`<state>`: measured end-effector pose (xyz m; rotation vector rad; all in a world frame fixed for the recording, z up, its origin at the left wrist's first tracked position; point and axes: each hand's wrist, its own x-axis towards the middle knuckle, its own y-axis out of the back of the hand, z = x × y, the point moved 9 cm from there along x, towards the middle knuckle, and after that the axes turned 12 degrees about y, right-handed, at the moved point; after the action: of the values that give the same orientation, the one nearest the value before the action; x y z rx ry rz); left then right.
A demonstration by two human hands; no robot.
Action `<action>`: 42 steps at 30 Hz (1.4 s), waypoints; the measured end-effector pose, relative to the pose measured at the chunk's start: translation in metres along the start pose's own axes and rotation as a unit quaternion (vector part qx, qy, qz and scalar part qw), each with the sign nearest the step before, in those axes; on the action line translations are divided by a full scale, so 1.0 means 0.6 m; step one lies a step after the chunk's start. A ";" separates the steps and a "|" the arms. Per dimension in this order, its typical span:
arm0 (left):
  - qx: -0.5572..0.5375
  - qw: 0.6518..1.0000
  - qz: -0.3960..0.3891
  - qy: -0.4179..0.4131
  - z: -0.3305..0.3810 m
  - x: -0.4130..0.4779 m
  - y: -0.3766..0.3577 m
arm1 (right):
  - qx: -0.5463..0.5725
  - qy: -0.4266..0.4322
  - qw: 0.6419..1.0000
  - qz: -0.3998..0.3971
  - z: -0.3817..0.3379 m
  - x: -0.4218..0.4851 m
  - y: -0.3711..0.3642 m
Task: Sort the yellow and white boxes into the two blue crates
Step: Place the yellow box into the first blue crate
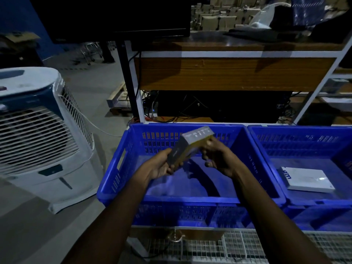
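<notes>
Both hands hold a yellow box (191, 147) tilted in the air above the left blue crate (114, 180). My left hand (162, 165) grips its lower end from beneath. My right hand (217, 155) pinches the upper right end, fingers curled round it. The box shows a grey face and a yellow side. No other box shows inside the left crate. The right blue crate (266, 147) stands beside it, touching, with a white box (306, 179) lying flat on its floor.
A white air cooler (42, 130) stands on the floor to the left of the crates. A wooden desk (234, 73) with a dark monitor and tangled cables is behind them. A wire mesh surface (228, 246) lies in front, below the crates.
</notes>
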<state>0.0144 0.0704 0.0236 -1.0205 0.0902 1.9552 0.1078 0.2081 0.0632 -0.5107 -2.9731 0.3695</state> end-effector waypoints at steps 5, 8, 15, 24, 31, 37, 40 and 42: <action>0.091 0.995 -0.010 0.033 -0.015 0.006 -0.011 | -0.216 0.014 0.976 0.011 0.006 0.002 -0.005; 0.130 0.990 -0.004 0.044 -0.021 0.002 -0.016 | -0.153 -0.001 0.988 0.003 0.009 -0.002 -0.013; 0.016 0.993 0.083 -0.086 0.031 0.014 0.034 | -0.216 -0.076 0.972 0.054 0.026 -0.007 0.014; 0.102 0.987 0.031 -0.123 0.029 0.020 0.017 | -0.144 -0.054 0.985 0.073 0.036 0.002 0.026; 0.208 0.955 0.082 -0.197 0.049 0.001 0.010 | -0.195 -0.007 0.968 0.160 0.022 0.004 0.057; 0.311 0.913 0.152 -0.217 0.054 0.003 0.020 | -0.269 -0.007 0.955 0.128 0.021 0.006 0.051; 0.346 0.899 0.165 -0.211 0.053 0.009 0.024 | -0.297 -0.067 0.948 0.090 0.037 0.006 0.046; 0.337 0.900 0.177 -0.212 0.058 0.011 0.031 | -0.305 -0.081 0.946 0.075 0.036 0.008 0.045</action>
<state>-0.0226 0.0787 0.0363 -0.1164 0.6963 2.1805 0.1086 0.2296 0.0360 -0.7941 -3.1790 -0.5514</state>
